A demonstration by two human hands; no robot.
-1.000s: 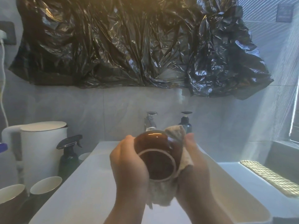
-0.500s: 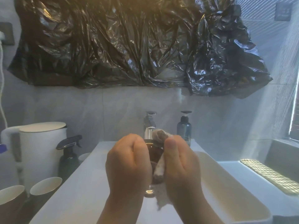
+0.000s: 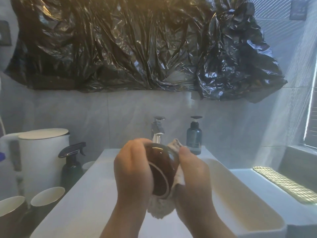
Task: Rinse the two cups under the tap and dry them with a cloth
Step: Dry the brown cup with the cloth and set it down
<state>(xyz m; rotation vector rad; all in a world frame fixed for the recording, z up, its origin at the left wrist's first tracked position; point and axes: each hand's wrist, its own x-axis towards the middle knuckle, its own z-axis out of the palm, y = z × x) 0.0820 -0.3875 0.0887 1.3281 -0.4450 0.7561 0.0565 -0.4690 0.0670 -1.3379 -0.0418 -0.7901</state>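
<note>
Brown cup [image 3: 162, 166] on its side above white basin [image 3: 240, 194], left hand [image 3: 132, 170] curled round it, right hand [image 3: 193, 176] pinching beige cloth [image 3: 161, 210] against it, two white-lined cups [image 3: 47, 194] near left.

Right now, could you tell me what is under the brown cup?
A cloth hangs beneath the cup, held by the right hand, above the sink. That hand and the left hand hide the sink's floor there.

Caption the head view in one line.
Over the white sink, the left hand grips a brown cup while the right hand holds a cloth against its side.
</note>
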